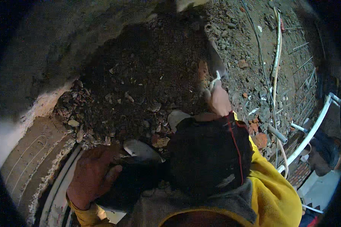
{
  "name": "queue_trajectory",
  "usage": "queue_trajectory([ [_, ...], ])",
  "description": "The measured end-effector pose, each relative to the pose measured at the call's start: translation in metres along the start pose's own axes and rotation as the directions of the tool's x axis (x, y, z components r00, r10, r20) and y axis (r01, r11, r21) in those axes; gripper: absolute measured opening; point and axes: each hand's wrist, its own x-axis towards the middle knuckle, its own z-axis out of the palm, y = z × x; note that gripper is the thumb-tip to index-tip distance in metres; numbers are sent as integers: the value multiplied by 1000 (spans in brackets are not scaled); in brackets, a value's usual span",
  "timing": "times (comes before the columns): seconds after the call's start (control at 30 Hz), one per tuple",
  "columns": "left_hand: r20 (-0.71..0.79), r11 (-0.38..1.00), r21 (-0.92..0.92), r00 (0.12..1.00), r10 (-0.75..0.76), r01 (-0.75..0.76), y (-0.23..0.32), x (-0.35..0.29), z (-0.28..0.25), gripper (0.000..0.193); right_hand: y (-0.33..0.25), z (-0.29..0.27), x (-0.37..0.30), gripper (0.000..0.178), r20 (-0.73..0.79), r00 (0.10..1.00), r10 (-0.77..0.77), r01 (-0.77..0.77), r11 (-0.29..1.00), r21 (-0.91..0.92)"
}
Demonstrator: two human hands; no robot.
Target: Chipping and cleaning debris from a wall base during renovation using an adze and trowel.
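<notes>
My right hand (pixel 219 99) reaches out past my dark, red-piped knee, its fingers closed round a short whitish piece (pixel 217 75) that sticks out at the far side. It looks like part of a handle, but I cannot make out the kind. Close beyond it is a thin grey curved blade-like thing (pixel 216 56); whether the two are joined is unclear. A reddish brick piece (pixel 203 69) lies just left of the fingers. My left hand (pixel 93 174) rests on my other dark knee, thumb apart from the fingers and nothing seen in it. Its fingertips are in shadow.
Dark loose soil and rubble (pixel 140 83) spread ahead of my pale shoes (pixel 142 149). A concrete ledge (pixel 30 162) borders the left. On the right run a pale hose (pixel 278 45), a thin cable (pixel 258 41) and a bent white pipe (pixel 317 128), with broken brick (pixel 260 140) nearer.
</notes>
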Motion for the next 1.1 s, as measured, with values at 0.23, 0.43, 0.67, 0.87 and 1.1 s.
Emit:
queue_trajectory([
  [0.23, -37, 996, -13, 996, -85, 85, -2, -14, 8, 47, -5, -52, -14, 37, 119, 977, -179, 125, 924, 361],
  [0.43, -63, 996, 44, 995, -73, 76, 14, -21, 6, 46, 10, -25, -4, 22, 359, 933, -14, -287, 572, 769],
  [0.67, -70, 996, 88, 997, -13, 19, 3, -25, 28, 44, -17, -28, -1, 29, 298, 954, -7, -209, 699, 684],
  [0.87, -20, 995, 13, 995, -101, 102, 1, -37, 31, 45, 16, -68, -40, 39, 94, 988, -123, 64, 875, 480],
  [1.1, -57, 985, 65, 987, -153, 157, -10, -55, 38, 41, 55, -122, -59, 36, -83, 996, -20, 22, 999, 26],
])
